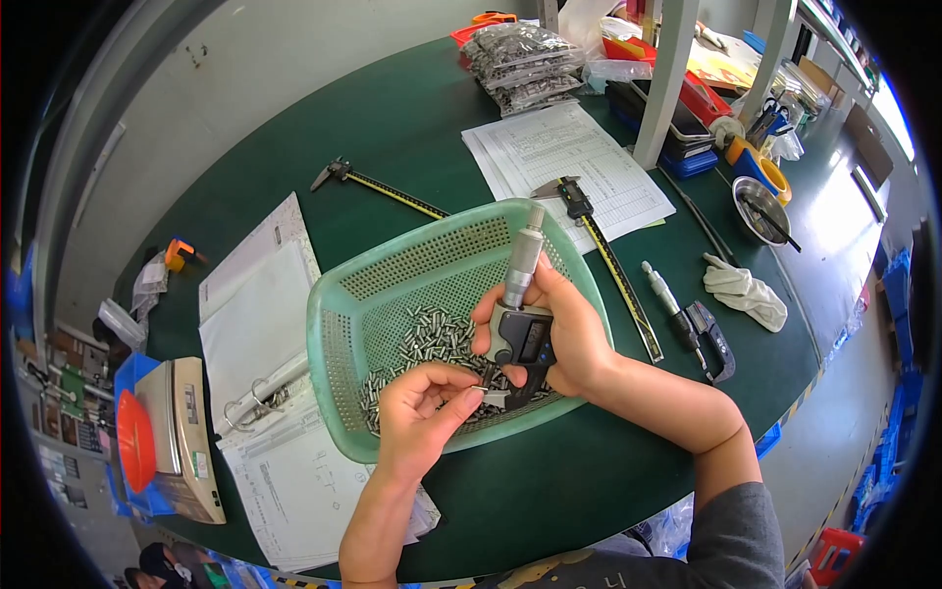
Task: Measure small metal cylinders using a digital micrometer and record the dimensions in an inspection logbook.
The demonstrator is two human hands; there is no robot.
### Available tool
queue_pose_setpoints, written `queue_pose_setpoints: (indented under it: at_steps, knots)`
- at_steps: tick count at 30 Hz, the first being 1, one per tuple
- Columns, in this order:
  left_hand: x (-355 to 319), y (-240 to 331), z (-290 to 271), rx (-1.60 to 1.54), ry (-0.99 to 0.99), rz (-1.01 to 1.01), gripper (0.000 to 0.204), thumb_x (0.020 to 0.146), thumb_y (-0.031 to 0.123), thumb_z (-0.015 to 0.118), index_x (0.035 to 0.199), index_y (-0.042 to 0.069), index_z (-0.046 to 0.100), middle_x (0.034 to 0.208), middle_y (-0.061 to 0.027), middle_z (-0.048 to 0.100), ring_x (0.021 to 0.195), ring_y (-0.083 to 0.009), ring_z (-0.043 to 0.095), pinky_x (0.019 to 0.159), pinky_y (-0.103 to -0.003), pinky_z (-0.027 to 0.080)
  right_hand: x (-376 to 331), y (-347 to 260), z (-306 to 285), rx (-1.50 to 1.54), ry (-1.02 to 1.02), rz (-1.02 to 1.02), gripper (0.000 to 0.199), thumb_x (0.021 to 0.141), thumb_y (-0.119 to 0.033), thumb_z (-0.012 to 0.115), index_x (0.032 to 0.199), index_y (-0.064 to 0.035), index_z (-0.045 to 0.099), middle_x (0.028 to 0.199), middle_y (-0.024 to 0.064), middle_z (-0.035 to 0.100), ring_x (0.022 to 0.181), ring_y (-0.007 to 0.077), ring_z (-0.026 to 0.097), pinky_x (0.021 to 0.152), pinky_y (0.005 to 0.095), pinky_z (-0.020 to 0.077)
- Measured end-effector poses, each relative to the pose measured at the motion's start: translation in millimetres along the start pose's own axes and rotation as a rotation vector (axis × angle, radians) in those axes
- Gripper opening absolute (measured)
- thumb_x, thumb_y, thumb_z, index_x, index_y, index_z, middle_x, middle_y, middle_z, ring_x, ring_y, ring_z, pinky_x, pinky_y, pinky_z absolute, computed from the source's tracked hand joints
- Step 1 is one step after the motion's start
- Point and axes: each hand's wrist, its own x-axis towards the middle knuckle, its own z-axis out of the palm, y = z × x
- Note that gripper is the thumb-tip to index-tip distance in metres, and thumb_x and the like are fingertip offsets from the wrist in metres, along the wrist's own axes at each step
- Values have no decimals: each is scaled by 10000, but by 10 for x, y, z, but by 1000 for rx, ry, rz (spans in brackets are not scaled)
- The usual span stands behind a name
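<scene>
My right hand (pixel 569 329) is wrapped round a digital micrometer (pixel 523 339), its silver thimble tilted up and away from me. Beside it, my left hand (pixel 424 407) pinches a small metal pin (pixel 480 388) between thumb and fingertips, at the micrometer's jaw opening. Whether the jaws touch the pin is too small to tell. Both hands are over a light green perforated plastic basket (pixel 339 294). Many small shiny metal pins (pixel 432 334) lie loose on its bottom, partly hidden by my hands.
Calipers (pixel 613 265) lie right of the basket, with another pair (pixel 383 188) behind it. A second micrometer (pixel 687 319), a white glove (pixel 746 293) and a metal bowl (pixel 760 211) are at the right. Left are an open binder (pixel 260 324) and a scale (pixel 186 432). Bagged parts (pixel 520 64) are stacked at the back.
</scene>
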Motion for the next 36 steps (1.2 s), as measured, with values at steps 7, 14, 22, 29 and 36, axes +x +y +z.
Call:
queue_pose_setpoints:
  at_steps: [7, 14, 22, 29, 36]
  knots:
    - [10, -3, 4, 26, -22, -8, 162, 721, -60, 621, 861, -25, 548, 868, -66, 577, 775, -102, 548, 718, -221, 449, -13, -14, -30, -133, -61, -17, 641, 847, -583, 229, 856, -19, 535, 709, 127, 579, 527, 144, 524, 389, 238, 392]
    - [0, 5, -21, -45, -14, -28, 139, 745, -37, 614, 875, -50, 568, 833, -84, 593, 740, -111, 558, 692, -229, 455, 17, 45, -38, -16, -41, -56, 601, 851, -554, 337, 813, 6, 551, 667, 116, 583, 427, 126, 486, 363, 230, 386]
    - [9, -17, -10, 16, -30, -6, 80, 745, -49, 606, 823, -51, 588, 817, -89, 595, 719, -106, 551, 664, -220, 448, -10, 17, 7, -47, -37, -28, 594, 892, -497, 244, 831, 8, 550, 667, 110, 576, 409, 134, 458, 372, 238, 382]
    - [21, -43, -58, 68, -91, -7, 73, 738, -32, 620, 805, -49, 596, 815, -91, 599, 714, -117, 552, 665, -228, 447, -15, 28, -59, -197, -143, -53, 600, 847, -550, 300, 869, -3, 545, 721, 130, 584, 543, 143, 538, 399, 236, 414]
    - [35, 146, -130, 514, -116, -43, 170, 696, 63, 677, 840, -6, 620, 810, -89, 610, 725, -148, 590, 668, -247, 456, -8, 34, -39, -65, -78, -76, 542, 848, -502, 400, 810, 13, 566, 660, 107, 584, 417, 120, 486, 359, 224, 384]
